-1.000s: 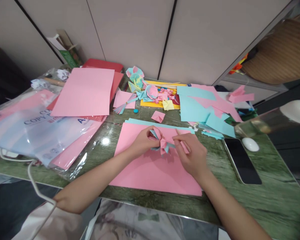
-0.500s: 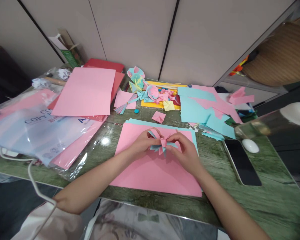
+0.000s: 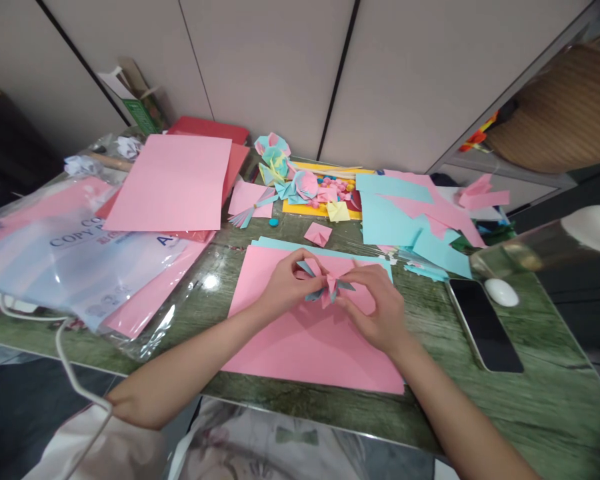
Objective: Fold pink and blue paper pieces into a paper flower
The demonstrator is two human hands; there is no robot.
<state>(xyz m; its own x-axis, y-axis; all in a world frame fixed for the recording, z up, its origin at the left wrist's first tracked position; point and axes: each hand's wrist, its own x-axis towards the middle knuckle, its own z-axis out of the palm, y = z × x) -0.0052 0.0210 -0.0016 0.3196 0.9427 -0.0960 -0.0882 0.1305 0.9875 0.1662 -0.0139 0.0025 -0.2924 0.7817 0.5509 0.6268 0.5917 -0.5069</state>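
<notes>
While both forearms come in from the near edge of the green table, the two hands meet above a large pink sheet that lies flat in the near middle. Between them is a small folded paper piece, pink and light blue, with pointed flaps that stand out to several sides. It is held a little above the far half of the pink sheet.

The left hand has its fingers curled closed around the left side of the piece, with the thumb pressing from the near side. The right hand pinches the right side with the thumb and the first fingers; the other fingers are bent in toward the palm.

A light blue sheet shows from under the far edge of the pink one. At the near left a white cable hangs over the table edge, and beside it lies a clear plastic pack of copy paper. On the right, a black phone lies flat, with a white oval thing just beyond it.

Farther away a small pink folded square lies alone. Behind it is a heap of folded paper shapes on a yellow sheet. To the far left rests another pink sheet on top of red paper, and to the far right loose blue and pink cut sheets overlap.
</notes>
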